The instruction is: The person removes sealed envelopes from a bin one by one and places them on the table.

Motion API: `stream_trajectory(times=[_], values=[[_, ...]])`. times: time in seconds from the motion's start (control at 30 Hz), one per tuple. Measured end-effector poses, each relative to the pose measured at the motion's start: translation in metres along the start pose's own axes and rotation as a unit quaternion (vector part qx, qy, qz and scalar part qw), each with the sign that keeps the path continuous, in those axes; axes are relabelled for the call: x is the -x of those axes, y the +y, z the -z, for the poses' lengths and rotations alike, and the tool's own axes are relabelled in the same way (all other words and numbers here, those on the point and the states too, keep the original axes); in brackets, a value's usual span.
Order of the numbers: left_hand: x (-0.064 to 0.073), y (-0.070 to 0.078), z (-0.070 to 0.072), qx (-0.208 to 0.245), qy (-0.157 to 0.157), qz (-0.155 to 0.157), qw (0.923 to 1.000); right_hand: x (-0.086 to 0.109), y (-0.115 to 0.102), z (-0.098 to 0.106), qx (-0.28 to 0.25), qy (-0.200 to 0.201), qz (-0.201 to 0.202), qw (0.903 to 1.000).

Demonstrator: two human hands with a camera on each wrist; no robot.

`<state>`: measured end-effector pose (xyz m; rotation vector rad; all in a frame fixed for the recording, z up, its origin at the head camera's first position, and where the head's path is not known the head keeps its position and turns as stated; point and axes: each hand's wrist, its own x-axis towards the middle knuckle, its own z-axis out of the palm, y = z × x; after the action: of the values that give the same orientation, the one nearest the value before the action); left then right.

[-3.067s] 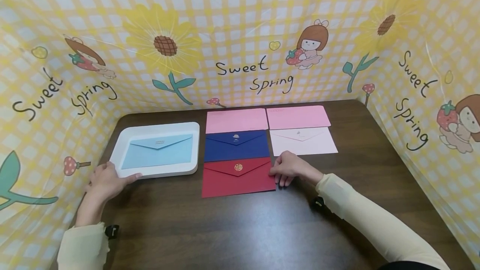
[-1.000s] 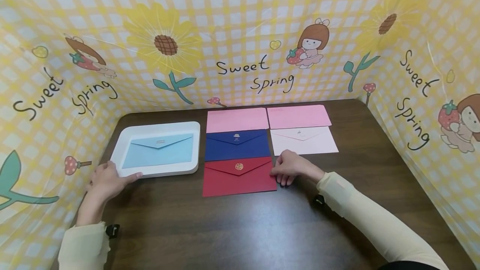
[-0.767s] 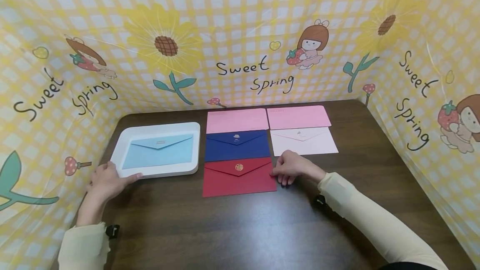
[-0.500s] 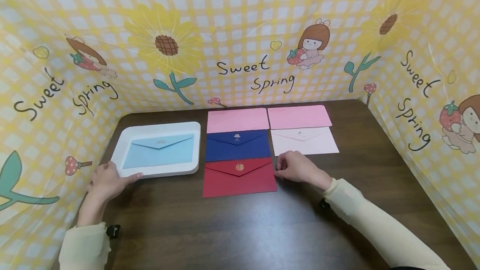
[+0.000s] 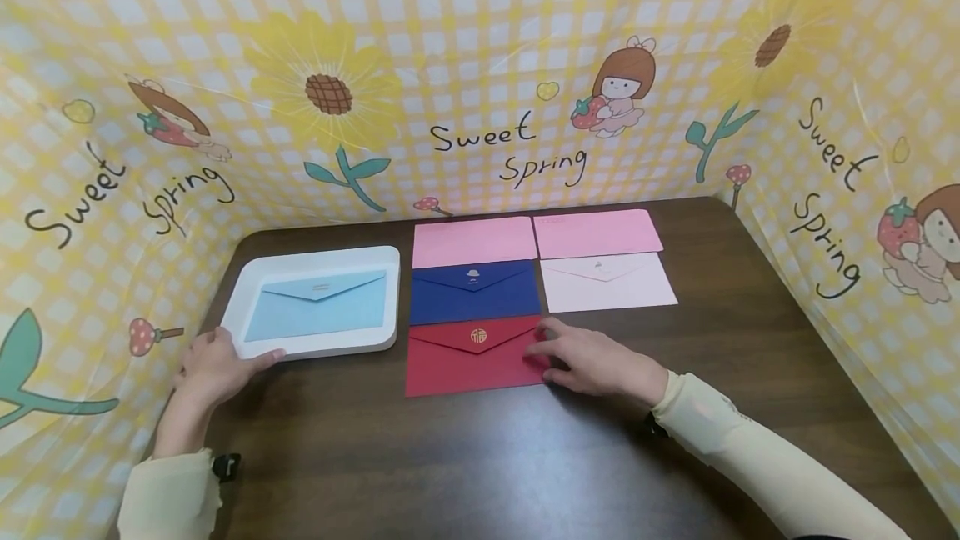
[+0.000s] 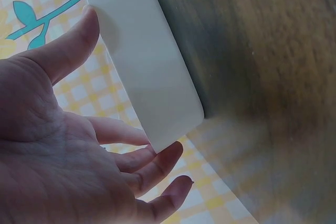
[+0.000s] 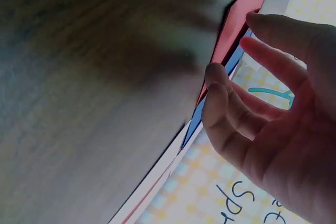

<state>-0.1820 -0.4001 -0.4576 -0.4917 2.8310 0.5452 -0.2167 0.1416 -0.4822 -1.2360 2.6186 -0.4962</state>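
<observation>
A white tray (image 5: 391,298) at the left holds a light blue envelope (image 5: 315,319). My left hand (image 5: 212,369) grips the tray's near left corner, thumb along the front wall and fingers round the side; the left wrist view shows the tray wall (image 6: 144,61) between them. At the table's middle lies a red envelope (image 5: 457,369) with a gold emblem on its flap. Over its right edge my right hand (image 5: 596,361) hovers with thumb and fingers spread apart and loosely bent. In the right wrist view nothing is pinched between those fingers (image 7: 216,103).
Behind the red envelope lies a dark blue envelope (image 5: 442,302), with a white one (image 5: 630,294) to its right. Two pink envelopes (image 5: 472,242) form the back row. Yellow checked cloth (image 5: 480,48) walls in the dark wooden table (image 5: 375,473) at back and sides.
My right hand has let go of the red envelope's right edge, spread its fingers and shifted slightly nearer over that edge. The left hand, tray and envelopes stay in place.
</observation>
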Motion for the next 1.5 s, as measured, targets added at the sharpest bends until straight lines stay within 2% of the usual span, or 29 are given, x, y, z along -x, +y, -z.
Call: stream_trajectory(times=[0.2, 0.5, 0.83, 1.13, 1.5], values=[[0.0009, 0.0018, 0.0002, 0.007, -0.002, 0.006, 1.0, 0.0008, -0.0002, -0.003, -0.017, -0.019, 0.009, 0.9996], [0.0021, 0.0032, 0.0025, 0.004, -0.002, 0.011, 0.9999, 0.0014, 0.0007, -0.0027, -0.008, -0.041, 0.009, 0.9991], [0.0015, 0.0034, 0.0016, 0.006, -0.002, 0.017, 0.9998, 0.0018, 0.0003, -0.0017, -0.008, -0.047, 0.008, 0.9988], [0.0023, 0.0025, 0.0025, 0.003, 0.0, 0.004, 1.0, 0.0031, 0.0002, -0.0014, -0.006, -0.047, 0.007, 0.9989], [0.0021, 0.0027, 0.002, 0.0, 0.001, 0.007, 1.0, 0.0042, 0.0001, -0.0014, -0.01, -0.055, 0.007, 0.9984]])
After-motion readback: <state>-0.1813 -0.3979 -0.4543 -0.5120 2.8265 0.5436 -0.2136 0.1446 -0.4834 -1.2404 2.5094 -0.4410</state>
